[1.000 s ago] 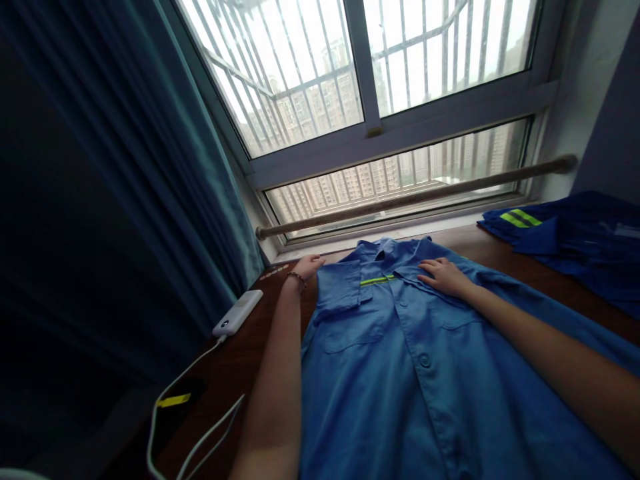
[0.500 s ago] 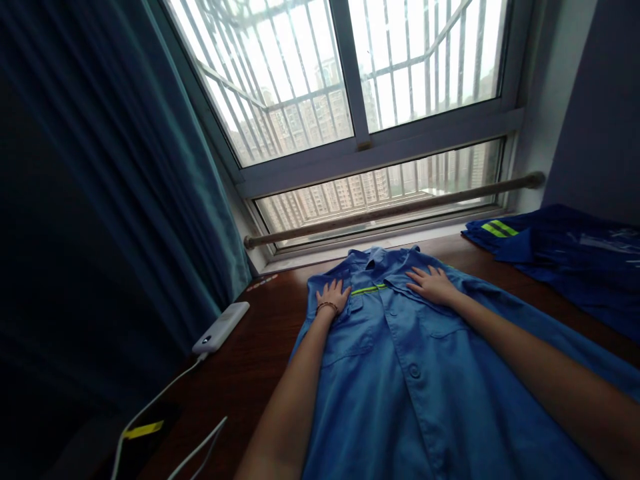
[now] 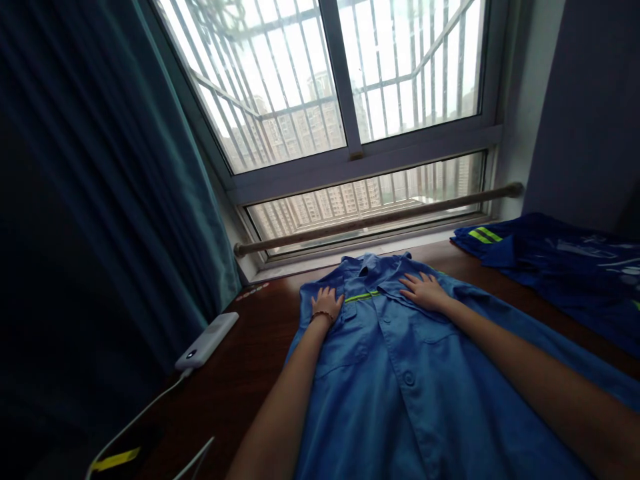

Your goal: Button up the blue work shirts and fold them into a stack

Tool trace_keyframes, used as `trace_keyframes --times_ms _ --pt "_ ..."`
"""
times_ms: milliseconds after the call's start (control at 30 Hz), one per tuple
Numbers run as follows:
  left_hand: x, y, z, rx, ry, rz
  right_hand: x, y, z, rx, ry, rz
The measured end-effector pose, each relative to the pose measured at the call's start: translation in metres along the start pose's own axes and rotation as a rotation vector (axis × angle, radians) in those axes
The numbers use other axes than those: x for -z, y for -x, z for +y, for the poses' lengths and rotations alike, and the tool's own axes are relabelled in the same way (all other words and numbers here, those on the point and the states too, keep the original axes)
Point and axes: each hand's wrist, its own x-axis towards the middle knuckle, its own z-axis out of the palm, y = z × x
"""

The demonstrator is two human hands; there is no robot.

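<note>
A blue work shirt (image 3: 365,387) lies front side up on the dark wooden surface, its collar toward the window. A yellow-green strip crosses its chest, and a button shows on the front placket. My left hand (image 3: 327,304) rests flat on the shirt's left shoulder area as I see it, fingers spread, a bracelet at the wrist. Across the placket, my right hand (image 3: 425,292) lies on the other side of the chest with its fingers apart. Neither hand grips the cloth. The shirt's lower part runs out of view at the bottom.
A darker blue garment (image 3: 540,260) with yellow-green bands lies at the right. On the left are a white power bank (image 3: 207,341) with a white cable (image 3: 137,417) and a yellow strip (image 3: 116,460). A blue curtain (image 3: 165,200) hangs beside the barred window; a rail (image 3: 380,220) crosses below.
My left hand has moved from the shirt's outer edge onto its shoulder area and spread flat; the cloth there now lies outward. My right hand stays on the chest. The view has shifted right.
</note>
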Motion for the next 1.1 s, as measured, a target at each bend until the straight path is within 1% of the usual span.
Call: trace_keyframes --times_ms 67,133,200,267,367,500,600,667,800,900,1000,1033,1100 --pt "0.002 0.001 0.005 -0.179 0.04 0.062 0.001 0.0 0.0 0.002 -0.004 0.001" --pt "0.003 0.0 0.013 -0.332 0.115 0.044 0.001 0.0 -0.001 -0.002 -0.007 0.0" --pt "0.002 -0.003 0.024 -0.373 0.173 -0.007 0.002 0.001 -0.001 -0.007 -0.013 -0.001" --pt "0.0 -0.012 0.036 -0.351 0.187 -0.044 0.003 0.001 -0.002 -0.009 -0.021 0.004" --pt "-0.004 -0.036 0.058 -0.28 0.178 -0.069 0.004 0.001 -0.004 -0.014 -0.033 0.005" --pt "-0.007 -0.078 0.09 -0.104 0.186 -0.073 0.005 0.0 -0.004 -0.016 -0.05 -0.006" --pt "-0.012 -0.099 0.106 0.014 0.237 -0.051 0.005 -0.001 -0.004 -0.013 -0.07 0.01" --pt "-0.017 -0.104 0.109 0.05 0.291 -0.017 0.004 -0.001 -0.004 -0.013 -0.077 0.016" --pt "-0.027 -0.101 0.103 0.078 0.386 0.061 0.003 -0.003 -0.003 -0.006 -0.085 0.01" --pt "-0.03 -0.099 0.099 0.088 0.434 0.09 0.003 -0.003 -0.003 -0.016 -0.091 0.019" --pt "-0.033 -0.099 0.102 0.093 0.459 0.119 0.004 -0.003 -0.004 -0.028 -0.094 0.021" --pt "-0.034 -0.099 0.104 0.096 0.467 0.149 0.004 -0.003 -0.004 -0.026 -0.095 0.019" --pt "-0.036 -0.099 0.106 0.096 0.476 0.248 0.004 -0.003 -0.004 -0.019 -0.096 0.024"
